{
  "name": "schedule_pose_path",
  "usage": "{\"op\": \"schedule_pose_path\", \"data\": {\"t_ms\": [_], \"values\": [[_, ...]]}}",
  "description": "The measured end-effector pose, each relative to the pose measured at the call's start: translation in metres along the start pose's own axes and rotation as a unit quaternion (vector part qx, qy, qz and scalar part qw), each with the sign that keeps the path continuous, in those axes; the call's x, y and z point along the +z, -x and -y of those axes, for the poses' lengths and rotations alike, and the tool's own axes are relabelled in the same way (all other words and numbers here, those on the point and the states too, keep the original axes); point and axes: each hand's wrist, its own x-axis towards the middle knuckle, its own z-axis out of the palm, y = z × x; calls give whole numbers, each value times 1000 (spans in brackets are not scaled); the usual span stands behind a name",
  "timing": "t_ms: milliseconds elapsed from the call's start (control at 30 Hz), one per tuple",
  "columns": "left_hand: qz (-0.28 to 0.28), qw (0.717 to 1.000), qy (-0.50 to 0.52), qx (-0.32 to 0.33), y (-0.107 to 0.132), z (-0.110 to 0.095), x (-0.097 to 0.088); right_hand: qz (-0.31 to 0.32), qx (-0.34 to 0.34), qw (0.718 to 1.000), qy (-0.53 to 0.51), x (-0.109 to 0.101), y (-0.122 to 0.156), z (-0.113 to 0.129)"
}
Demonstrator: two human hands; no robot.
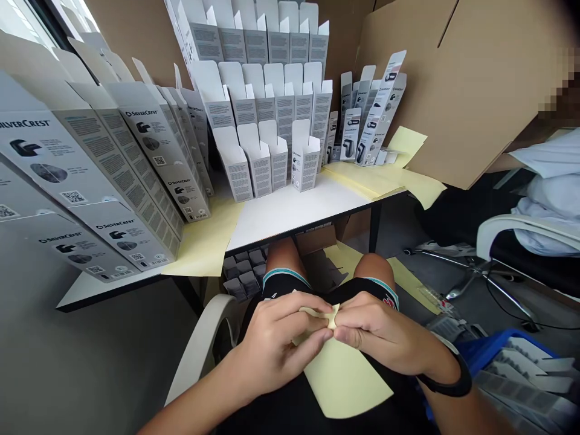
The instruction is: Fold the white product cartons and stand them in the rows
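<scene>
Over my lap, my left hand (281, 338) and my right hand (380, 332) meet, both pinched on the upper edge of a pale yellow paper sheet (344, 377). The sheet hangs down across my black shorts. Fingertips of both hands press together at its top corner, which is folded or curled. A black band sits on my right wrist. My knees point toward the white table (290, 211) in front.
Several rows of open white and grey cartons (265, 157) stand on the table, with flat SilverCrest cartons (109, 163) leaning at left. Yellow sheets (385, 178) lie on the table's right. A cardboard wall (475, 90), office chair (512, 235) and blue bin (502, 356) are at right.
</scene>
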Motion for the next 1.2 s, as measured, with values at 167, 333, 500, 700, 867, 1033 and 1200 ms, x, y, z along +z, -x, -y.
{"op": "schedule_pose_path", "data": {"t_ms": [167, 333, 500, 700, 867, 1033, 1200], "values": [[24, 999, -40, -7, -2, -3, -3, 8, 18, 999, -37, 2, -1, -2], [9, 997, -73, -4, -4, 1, -7, 3, 40, 996, -74, 7, -4, -3], [-3, 997, -75, 0, -2, 3, -9, -13, 49, 995, -85, 9, -3, -5], [-34, 998, -55, -14, -3, 6, -8, -18, 52, 997, -61, 8, -4, -5], [-105, 994, -40, -12, -5, 15, -12, -33, 85, 995, -46, 0, -3, -10], [-186, 981, 7, -52, -2, 35, -23, -89, 86, 992, -20, -16, 0, -16], [-196, 970, 95, -106, 2, 56, -30, -90, 48, 995, 8, -41, -7, -22]]}}
